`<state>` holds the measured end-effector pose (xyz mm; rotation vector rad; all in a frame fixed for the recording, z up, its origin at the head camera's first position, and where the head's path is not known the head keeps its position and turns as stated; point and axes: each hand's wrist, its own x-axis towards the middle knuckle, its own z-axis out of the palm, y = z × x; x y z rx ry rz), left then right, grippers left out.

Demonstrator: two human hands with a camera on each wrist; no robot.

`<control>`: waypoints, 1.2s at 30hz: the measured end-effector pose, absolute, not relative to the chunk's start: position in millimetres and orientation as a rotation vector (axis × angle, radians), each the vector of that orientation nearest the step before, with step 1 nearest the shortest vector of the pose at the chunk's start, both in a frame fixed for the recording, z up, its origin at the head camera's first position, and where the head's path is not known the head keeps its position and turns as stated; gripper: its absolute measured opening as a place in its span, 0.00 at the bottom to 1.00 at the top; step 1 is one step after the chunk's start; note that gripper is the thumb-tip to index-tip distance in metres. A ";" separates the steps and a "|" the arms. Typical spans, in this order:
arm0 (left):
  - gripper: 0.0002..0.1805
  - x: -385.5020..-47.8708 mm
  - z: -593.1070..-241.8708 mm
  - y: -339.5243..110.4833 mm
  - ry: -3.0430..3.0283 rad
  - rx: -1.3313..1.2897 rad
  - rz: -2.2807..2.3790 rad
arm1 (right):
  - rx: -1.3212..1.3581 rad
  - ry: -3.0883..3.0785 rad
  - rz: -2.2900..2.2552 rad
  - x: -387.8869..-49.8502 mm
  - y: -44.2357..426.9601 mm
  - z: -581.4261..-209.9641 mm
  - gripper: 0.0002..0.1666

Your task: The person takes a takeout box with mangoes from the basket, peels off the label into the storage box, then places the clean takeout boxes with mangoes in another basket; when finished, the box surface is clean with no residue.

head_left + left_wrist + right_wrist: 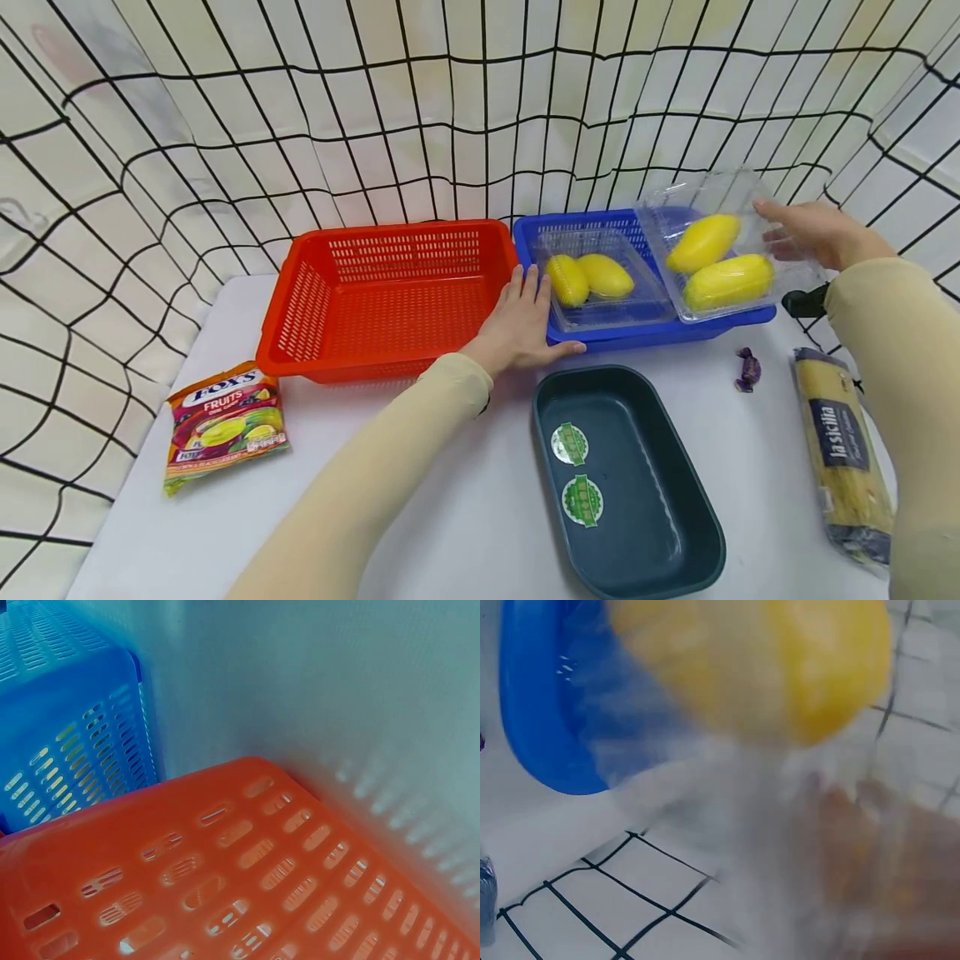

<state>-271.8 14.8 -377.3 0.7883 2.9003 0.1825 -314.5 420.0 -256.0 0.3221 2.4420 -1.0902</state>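
My right hand [825, 232] grips the right side of a clear plastic container [738, 193], tilted over the right end of the blue basket [637, 336]. Inside it lie a smooth yellow lemon-shaped piece [703, 242] and a longer, bumpy yellow piece [727, 282]; the right wrist view is blurred. A second clear container [645, 307] with two yellow pieces [604, 276] sits in the basket's left part. My left hand [513, 325], fingers straight, rests where the blue basket meets the red basket [397, 367]. The left wrist view shows both baskets' perforated walls, not the hand.
A dark green tray [637, 483] with two stickers lies in front. On the left is a Fox's candy bag [227, 425]. To the right are a purple-wrapped candy [747, 370] and a spaghetti pack [843, 450]. Black netting [483, 129] encloses the white table.
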 end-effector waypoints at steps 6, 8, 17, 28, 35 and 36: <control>0.64 -272.1 -377.8 15.9 2.912 0.785 0.168 | 0.226 2.454 -1.102 -313.7 423.2 -271.9 0.66; 0.64 -271.8 -377.7 16.0 2.912 0.783 0.168 | 0.204 2.462 -1.135 -311.2 425.2 -278.1 0.63; 0.64 -272.1 -378.0 16.1 2.911 0.790 0.172 | 0.119 2.354 -1.450 -298.7 431.5 -302.1 0.45; 0.64 -271.1 -377.3 16.3 2.907 0.787 0.169 | 0.189 2.300 -1.559 -306.9 422.5 -310.1 0.47; 0.65 -270.7 -376.5 16.2 2.909 0.790 0.181 | 0.244 2.371 -1.455 -312.2 419.9 -313.1 0.55; 0.65 -270.6 -376.4 16.1 2.908 0.788 0.179 | 0.238 2.403 -1.415 -312.6 419.8 -313.9 0.55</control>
